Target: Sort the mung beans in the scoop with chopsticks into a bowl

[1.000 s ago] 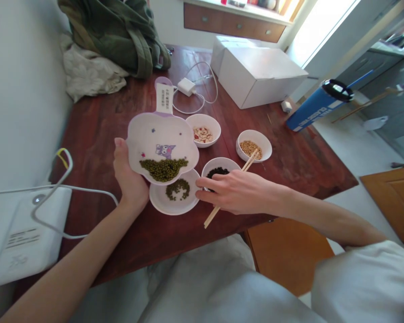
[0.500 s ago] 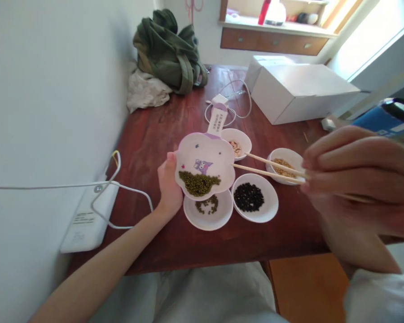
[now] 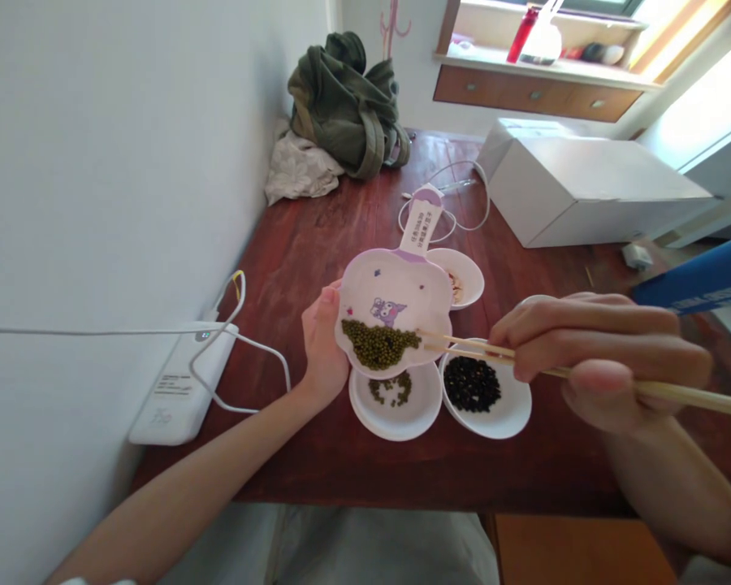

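My left hand (image 3: 327, 345) grips the left edge of a scalloped plate (image 3: 365, 280) with a purple rim, a cartoon print and a labelled handle. Green mung beans (image 3: 378, 347) lie gathered along the plate's lower side. Wooden chopsticks (image 3: 472, 349) are held in my right hand (image 3: 590, 349), their tips at the right end of the bean pile. Under the plate's lower edge stands a white bowl (image 3: 395, 426) with some mung beans. Beside it is a white bowl (image 3: 520, 410) of black beans (image 3: 472, 384). Another bowl (image 3: 472, 280) shows partly behind the plate.
A power bank (image 3: 176, 398) with white cables lies at the left by the wall. A green bag (image 3: 347, 110) on a pale cloth (image 3: 304, 166) and a white box (image 3: 603, 187) stand farther back. At the right is a blue object (image 3: 700, 276).
My right hand has moved left and down, bringing the chopstick tips to the beans on the plate. It now mostly covers the bowl of yellowish grains. The view has shifted slightly.
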Demonstrator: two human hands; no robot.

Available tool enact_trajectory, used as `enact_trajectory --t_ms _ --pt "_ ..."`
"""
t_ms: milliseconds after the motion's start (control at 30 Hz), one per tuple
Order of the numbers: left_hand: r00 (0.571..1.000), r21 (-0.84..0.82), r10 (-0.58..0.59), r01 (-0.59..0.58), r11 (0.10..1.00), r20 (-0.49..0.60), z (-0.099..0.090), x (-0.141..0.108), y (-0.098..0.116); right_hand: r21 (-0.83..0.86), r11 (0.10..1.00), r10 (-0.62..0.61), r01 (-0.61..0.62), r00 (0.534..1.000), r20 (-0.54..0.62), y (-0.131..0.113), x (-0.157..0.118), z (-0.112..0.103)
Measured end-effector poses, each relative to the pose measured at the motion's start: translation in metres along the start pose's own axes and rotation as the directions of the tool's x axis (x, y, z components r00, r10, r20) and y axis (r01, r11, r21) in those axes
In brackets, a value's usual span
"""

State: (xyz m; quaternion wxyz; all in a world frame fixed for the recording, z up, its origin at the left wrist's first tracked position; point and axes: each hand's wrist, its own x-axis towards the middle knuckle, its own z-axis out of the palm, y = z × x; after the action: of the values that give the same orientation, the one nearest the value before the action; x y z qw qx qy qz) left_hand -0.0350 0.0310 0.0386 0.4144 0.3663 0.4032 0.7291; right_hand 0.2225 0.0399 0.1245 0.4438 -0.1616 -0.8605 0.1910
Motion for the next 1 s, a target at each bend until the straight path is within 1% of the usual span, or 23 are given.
enact_trajectory --t_ms 100,267,400,533,700,833,1000 --pt "1.0 -0.035 0.002 -0.002 0.999 -0.008 0.001 -0.001 0.0 0.011 0.999 -0.037 0.036 0.997 0.074 0.001 0.003 0.003" --pt "1.0 -0.029 -0.013 0.013 1.0 0.001 0.003 -0.003 0.004 0.182 0.981 0.055 -0.072 0.994 0.099 0.012 0.006 0.011" --pt "0.999 -0.034 -0.002 0.004 0.999 0.04 0.003 -0.004 0.006 0.293 0.95 0.091 -0.108 0.993 0.072 0.02 0.007 0.018" --pt "0.999 -0.024 -0.003 0.005 1.0 0.046 0.003 -0.003 0.007 0.354 0.917 0.186 -0.184 0.982 0.027 0.021 0.008 0.021" --pt "1.0 0.011 0.006 -0.007 1.0 0.018 0.002 -0.002 0.005 0.37 0.905 0.227 -0.207 0.974 -0.009 0.022 0.003 0.02" --pt "1.0 0.014 0.01 -0.01 1.0 0.019 0.001 -0.002 0.002 0.352 0.915 0.223 -0.195 0.974 -0.04 0.025 0.003 0.016" --pt "1.0 0.029 -0.002 0.002 1.0 -0.004 0.0 -0.003 0.002 0.316 0.935 0.166 -0.161 0.986 0.009 0.022 0.008 0.016"
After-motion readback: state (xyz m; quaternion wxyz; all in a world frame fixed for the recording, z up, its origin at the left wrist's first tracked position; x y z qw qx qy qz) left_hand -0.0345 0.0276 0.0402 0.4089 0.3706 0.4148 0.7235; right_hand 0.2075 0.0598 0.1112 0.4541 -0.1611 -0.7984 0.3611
